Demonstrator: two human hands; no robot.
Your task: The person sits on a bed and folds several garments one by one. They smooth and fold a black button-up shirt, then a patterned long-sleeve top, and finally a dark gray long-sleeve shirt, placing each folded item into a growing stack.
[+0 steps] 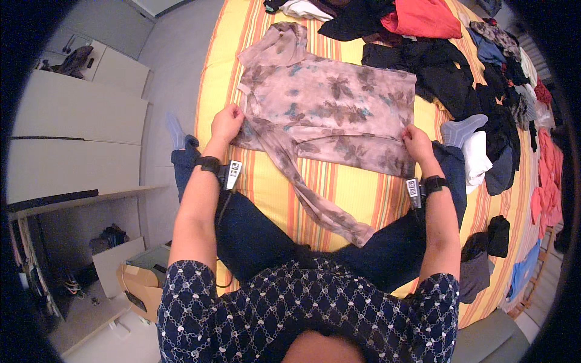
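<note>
A sheer floral long-sleeved top [327, 95] lies spread sideways on the striped bedspread [268, 181], between my outstretched legs. Its ground is pale mauve, with brown and teal flower prints. My left hand [228, 121] pinches its edge at the left, near the shoulder of the near sleeve. At the right, my right hand [416, 142] grips the edge near the hem. The near sleeve [313, 195] trails down across the bedspread, its cuff by my right thigh. The far sleeve [277, 47] is folded at the upper left. A lengthwise crease runs along the near side of the body.
Dark garments [426, 68] and a red garment [422, 18] lie heaped beyond the top. A folded white cloth [476, 159] rests by my right foot. Small folded dark clothes [476, 272] sit at the right. White cabinets [77, 136] and a cardboard box [140, 290] stand left of the bed.
</note>
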